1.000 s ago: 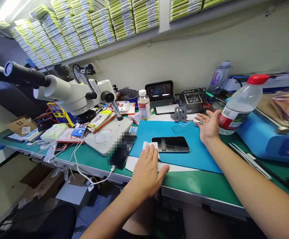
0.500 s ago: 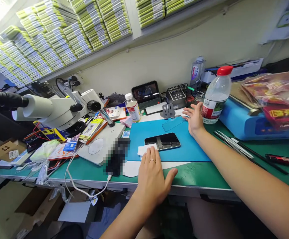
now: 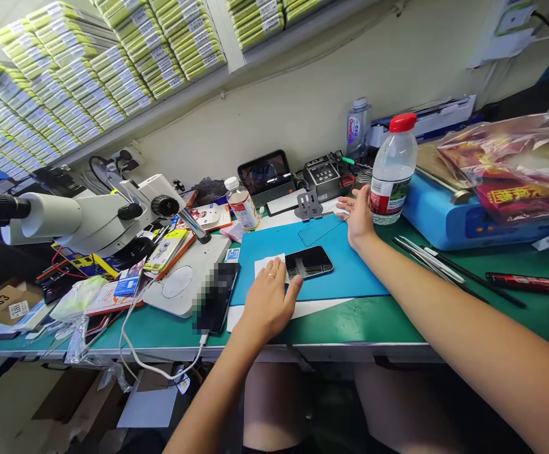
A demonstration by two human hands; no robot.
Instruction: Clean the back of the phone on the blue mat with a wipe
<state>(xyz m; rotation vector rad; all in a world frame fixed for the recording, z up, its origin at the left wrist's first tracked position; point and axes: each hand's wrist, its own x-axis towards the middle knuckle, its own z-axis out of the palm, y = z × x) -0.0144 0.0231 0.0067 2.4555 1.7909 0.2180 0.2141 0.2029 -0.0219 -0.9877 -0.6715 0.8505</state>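
Observation:
My left hand (image 3: 265,299) lies flat, fingers stretched out, on a folded white wipe (image 3: 261,263). The wipe covers the left end of a smartphone (image 3: 319,260) with a dark glossy screen, which rests on a blue mat (image 3: 373,280). A greyish band crosses the screen beside my thumb. Farther right, my right hand (image 3: 358,217) is raised at the mat's edge with its fingers apart. Close to those fingers lies a clear sheet with a thin dark outline (image 3: 319,232); I cannot tell whether they touch it.
A second phone (image 3: 224,299) with a white cable lies left of the mat, by a microscope (image 3: 99,217). Behind stand a small bottle (image 3: 243,205) and a grey stand (image 3: 308,205). A red-capped bottle (image 3: 392,176), tweezers (image 3: 428,261) and a blue machine (image 3: 438,214) are on the right.
My left hand and the wipe have slid slightly away from me and left over the phone, with the thumb drawn in towards the screen. My right hand stays about where it was. The view has shifted.

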